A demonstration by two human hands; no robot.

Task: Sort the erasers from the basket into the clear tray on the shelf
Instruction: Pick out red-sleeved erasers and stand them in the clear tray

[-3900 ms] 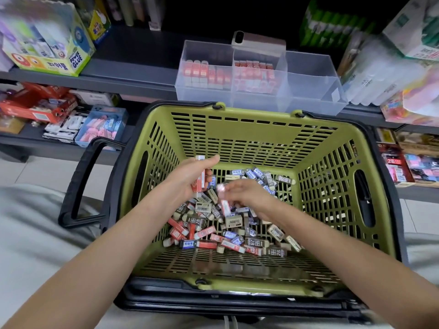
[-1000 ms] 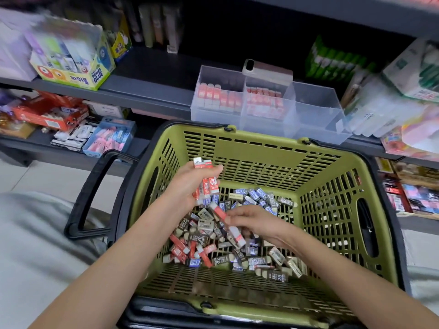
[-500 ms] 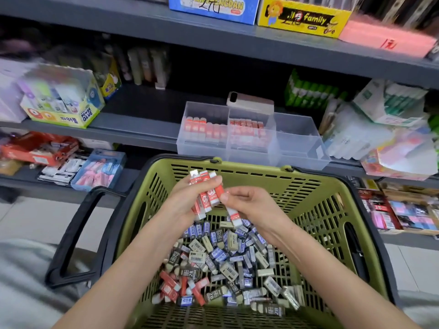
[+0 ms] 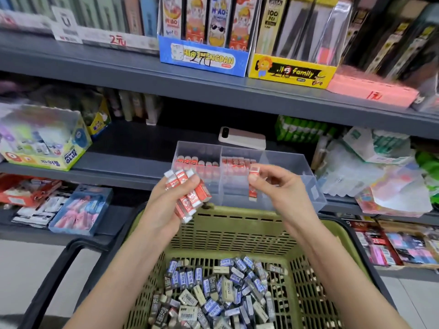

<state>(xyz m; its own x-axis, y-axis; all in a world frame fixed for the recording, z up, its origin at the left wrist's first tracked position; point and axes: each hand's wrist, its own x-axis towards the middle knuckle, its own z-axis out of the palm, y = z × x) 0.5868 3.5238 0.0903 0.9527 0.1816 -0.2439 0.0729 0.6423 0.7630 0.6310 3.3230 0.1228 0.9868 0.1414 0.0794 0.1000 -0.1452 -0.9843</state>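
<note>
A green basket (image 4: pixel 237 224) below me holds a heap of several blue, grey and white erasers (image 4: pixel 221 295). My left hand (image 4: pixel 171 205) grips a bunch of red and white erasers (image 4: pixel 187 193) above the basket's far rim. My right hand (image 4: pixel 280 186) pinches a single red eraser (image 4: pixel 253 184) upright in front of the clear tray (image 4: pixel 306 176) on the shelf. The tray's left and middle compartments hold rows of red erasers (image 4: pixel 197 163); its right compartment looks bare.
A white phone (image 4: pixel 242 137) lies behind the tray. A glue box (image 4: pixel 47 141) stands on the shelf to the left, plastic packets (image 4: pixel 370 172) to the right. Boxed stationery lines the upper shelf (image 4: pixel 213 86). The basket's black handle (image 4: pixel 59 264) hangs at left.
Both hands have risen out of the basket toward the tray. My right hand has drawn away from the left with one red eraser. The view has tilted up.
</note>
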